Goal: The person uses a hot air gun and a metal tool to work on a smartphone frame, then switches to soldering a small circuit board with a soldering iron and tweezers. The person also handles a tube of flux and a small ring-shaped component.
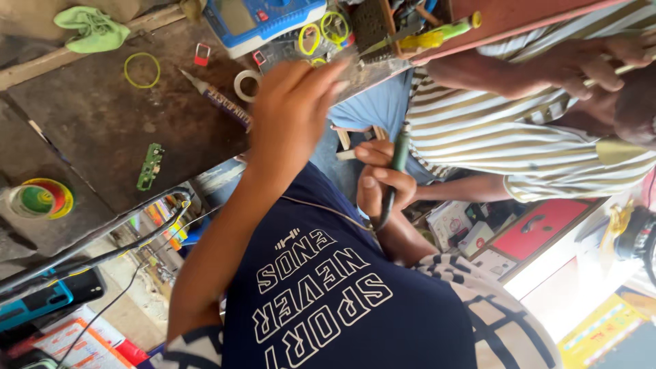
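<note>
I judge this a reaching step; my left hand (294, 113) stretches to the bench (102, 116) edge, fingers extended close together by the white tape ring (246, 85), and I cannot tell whether it grips anything; my right hand (383, 183) pinches the green-handled soldering iron (399, 154) off the bench, above my lap; the next move calls for keeping that tip clear of my left forearm.

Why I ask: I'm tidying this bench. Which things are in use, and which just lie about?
In use:
soldering iron, gripped by the right hand
workbench, whose far edge the left hand reaches

Lying about:
green cloth
yellow ring
white tape roll
small green circuit board
blue meter
</note>
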